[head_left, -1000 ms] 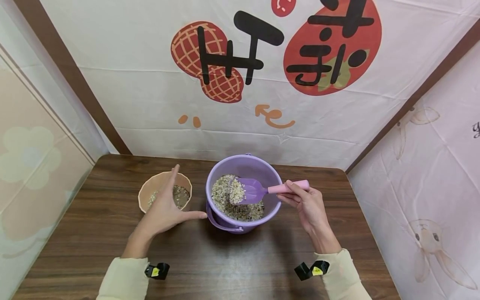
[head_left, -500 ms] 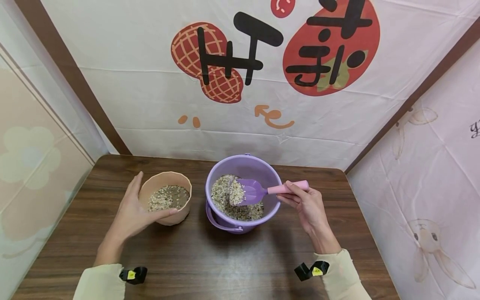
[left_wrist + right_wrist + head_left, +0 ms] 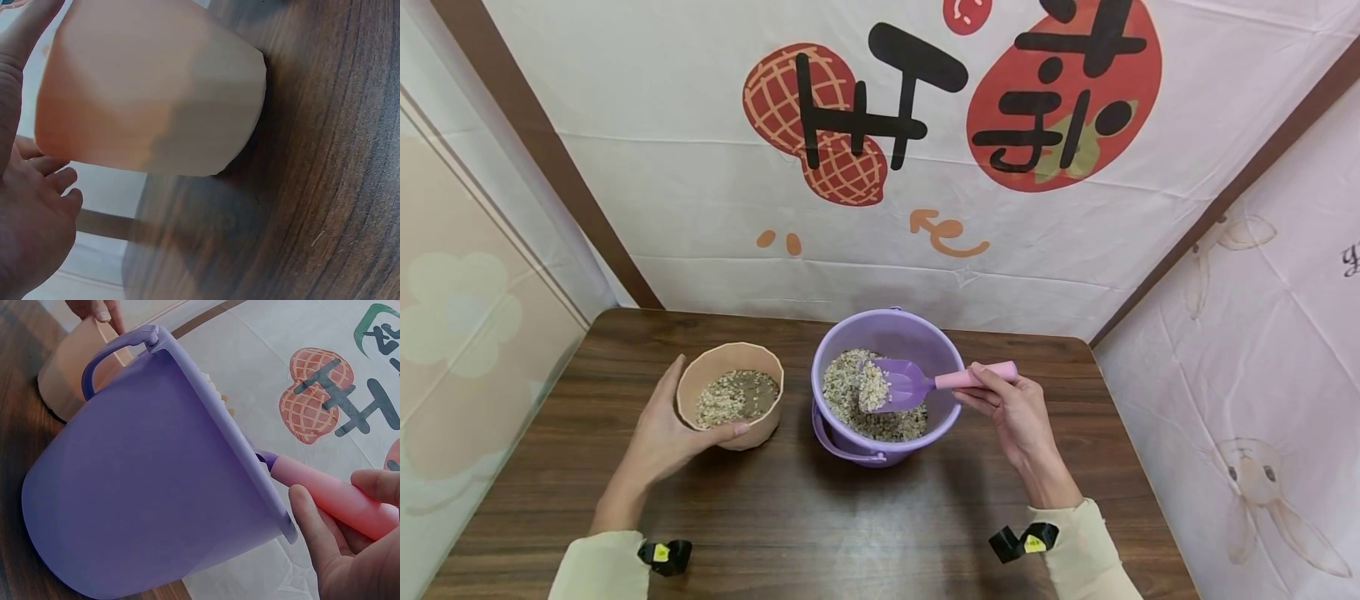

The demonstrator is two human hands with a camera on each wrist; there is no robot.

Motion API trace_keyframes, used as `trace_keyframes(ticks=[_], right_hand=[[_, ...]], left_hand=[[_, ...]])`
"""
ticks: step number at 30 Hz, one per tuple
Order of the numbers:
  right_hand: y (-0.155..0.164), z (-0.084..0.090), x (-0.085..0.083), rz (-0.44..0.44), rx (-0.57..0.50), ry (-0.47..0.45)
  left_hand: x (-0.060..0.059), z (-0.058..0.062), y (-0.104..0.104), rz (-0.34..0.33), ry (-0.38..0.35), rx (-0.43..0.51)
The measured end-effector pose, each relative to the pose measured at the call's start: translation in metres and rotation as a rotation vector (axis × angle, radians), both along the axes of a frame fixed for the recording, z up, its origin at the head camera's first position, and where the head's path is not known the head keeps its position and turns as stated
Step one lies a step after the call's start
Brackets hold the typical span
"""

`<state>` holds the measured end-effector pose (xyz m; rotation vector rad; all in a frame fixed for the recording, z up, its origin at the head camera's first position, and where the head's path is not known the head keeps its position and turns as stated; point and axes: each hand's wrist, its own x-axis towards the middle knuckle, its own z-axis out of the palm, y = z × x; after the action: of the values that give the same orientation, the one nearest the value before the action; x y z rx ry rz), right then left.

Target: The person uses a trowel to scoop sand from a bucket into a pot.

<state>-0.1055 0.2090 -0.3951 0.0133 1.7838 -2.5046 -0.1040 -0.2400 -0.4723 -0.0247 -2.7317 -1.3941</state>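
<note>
Peach cup (image 3: 731,406) with grain sits on the brown desk (image 3: 820,517), just left of the purple bucket (image 3: 886,392). Left hand (image 3: 664,437) wraps its fingers around the cup. Right hand (image 3: 1011,408) fingers pinch the pink-handled scoop (image 3: 925,382), full of grain, over the bucket.
</note>
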Motion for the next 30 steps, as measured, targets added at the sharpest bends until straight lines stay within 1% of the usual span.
trace_keyframes(ticks=[5,12,16,20,24,26,30], right_hand=[[0.000,0.002,-0.001,-0.018,-0.020,-0.018],[0.000,0.009,-0.002,-0.005,-0.060,-0.023],[-0.002,0.011,-0.003,-0.020,-0.073,-0.029],[-0.004,0.013,-0.003,-0.055,-0.084,-0.041],[-0.005,0.016,-0.004,-0.035,-0.089,-0.022],[-0.007,0.017,-0.006,-0.004,-0.090,0.004],[-0.017,0.021,-0.007,-0.005,-0.110,0.017]], left_hand=[[-0.001,-0.004,0.000,0.012,-0.002,-0.014],[-0.001,-0.006,0.001,0.018,-0.011,-0.022],[-0.001,-0.007,0.001,0.017,-0.008,-0.026],[0.000,-0.008,0.001,0.011,-0.013,-0.027],[0.000,-0.008,0.000,0.005,-0.017,-0.038],[0.000,-0.007,0.000,0.003,-0.017,-0.051],[0.000,-0.006,0.000,0.002,-0.005,-0.069]])
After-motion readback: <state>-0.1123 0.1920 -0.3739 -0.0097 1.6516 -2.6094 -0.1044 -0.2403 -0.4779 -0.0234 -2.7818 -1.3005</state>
